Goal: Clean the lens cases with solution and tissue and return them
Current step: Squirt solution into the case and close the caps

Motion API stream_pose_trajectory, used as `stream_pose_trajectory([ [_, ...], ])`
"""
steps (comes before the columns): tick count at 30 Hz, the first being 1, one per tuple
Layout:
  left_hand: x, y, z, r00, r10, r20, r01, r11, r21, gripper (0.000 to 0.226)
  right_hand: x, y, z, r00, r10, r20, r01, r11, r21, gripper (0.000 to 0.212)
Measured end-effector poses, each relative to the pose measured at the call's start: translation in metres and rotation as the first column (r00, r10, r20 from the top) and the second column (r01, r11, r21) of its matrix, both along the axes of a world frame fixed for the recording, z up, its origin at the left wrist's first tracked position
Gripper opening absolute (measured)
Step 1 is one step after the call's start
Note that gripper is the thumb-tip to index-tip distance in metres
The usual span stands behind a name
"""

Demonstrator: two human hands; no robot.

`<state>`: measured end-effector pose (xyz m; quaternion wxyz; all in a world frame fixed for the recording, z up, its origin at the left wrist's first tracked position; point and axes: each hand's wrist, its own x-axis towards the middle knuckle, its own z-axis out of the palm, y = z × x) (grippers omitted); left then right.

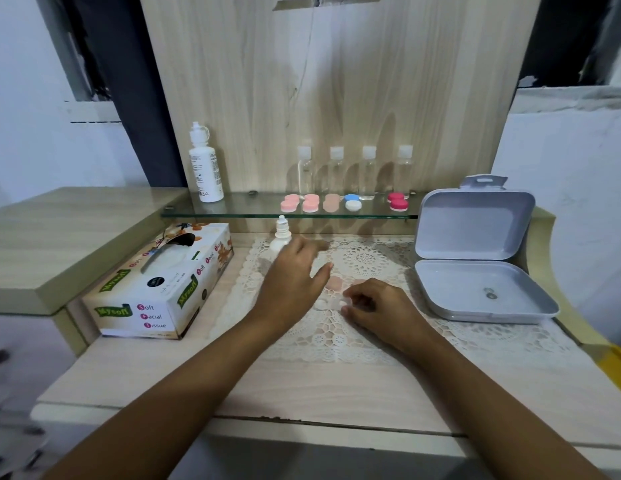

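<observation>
A white lens case body (328,303) lies on the lace mat (371,261) between my hands, with a loose peach cap (334,283) just behind it. My right hand (378,308) rests on the mat with its fingertips curled at the case's right cup. My left hand (295,275), blurred and spread, hovers just in front of a small white solution bottle (281,235) without holding it. A tissue box (160,285) stands at the left. Several closed lens cases, pink (290,202), peach (331,202), blue and white (352,201) and red (397,201), sit on the glass shelf (233,211).
A tall white solution bottle (205,164) stands at the shelf's left end, and several clear small bottles (354,171) line the back. An open grey plastic box (475,271) sits at the right of the mat. A wooden panel rises behind the shelf.
</observation>
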<state>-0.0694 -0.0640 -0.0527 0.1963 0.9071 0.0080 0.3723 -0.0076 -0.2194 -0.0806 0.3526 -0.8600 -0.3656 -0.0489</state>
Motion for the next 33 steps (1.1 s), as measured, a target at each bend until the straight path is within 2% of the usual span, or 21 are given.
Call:
stream_pose_trajectory([
  [2, 0.007, -0.001, 0.001, 0.982, -0.039, -0.185, 0.035, 0.999, -0.021, 0.031, -0.001, 0.0, 0.0, 1.0, -0.001, 0.001, 0.001, 1.0, 0.004, 0.029],
  [4, 0.015, -0.004, 0.001, 0.945, -0.007, -0.327, -0.001, 1.0, -0.023, 0.035, -0.001, 0.0, 0.0, 1.0, -0.001, 0.003, 0.001, 1.0, 0.002, 0.029],
  [7, 0.024, -0.007, 0.002, 0.888, 0.028, -0.458, -0.06, 0.997, -0.057, 0.042, -0.001, 0.0, 0.001, 1.0, 0.006, 0.003, -0.006, 1.0, 0.007, 0.028],
  [11, 0.035, -0.007, 0.003, 0.826, 0.075, -0.559, -0.115, 0.993, -0.037, 0.034, -0.001, 0.0, 0.001, 1.0, 0.001, 0.003, -0.001, 1.0, 0.005, 0.028],
  [13, 0.038, -0.007, 0.004, 0.809, 0.083, -0.582, -0.124, 0.992, -0.03, 0.035, -0.001, -0.001, 0.001, 1.0, -0.001, 0.005, 0.001, 1.0, -0.001, 0.028],
  [17, 0.038, -0.007, 0.005, 0.816, 0.053, -0.576, -0.1, 0.994, -0.05, 0.022, -0.001, -0.001, 0.001, 1.0, 0.003, -0.001, -0.003, 1.0, -0.002, 0.029],
  [23, 0.022, 0.003, 0.004, 0.852, -0.05, -0.521, -0.062, 0.979, -0.195, 0.016, 0.0, -0.002, 0.0, 1.0, 0.003, 0.004, -0.003, 1.0, 0.0, 0.028],
  [28, 0.001, 0.009, 0.004, 0.866, -0.071, -0.496, 0.002, 0.99, -0.139, 0.026, 0.0, -0.001, 0.0, 1.0, 0.003, -0.009, -0.003, 1.0, 0.013, 0.028],
  [33, -0.009, 0.009, 0.0, 0.858, -0.113, -0.5, 0.039, 0.987, -0.156, 0.023, 0.001, 0.0, 0.0, 1.0, 0.002, -0.011, -0.002, 1.0, 0.006, 0.026],
])
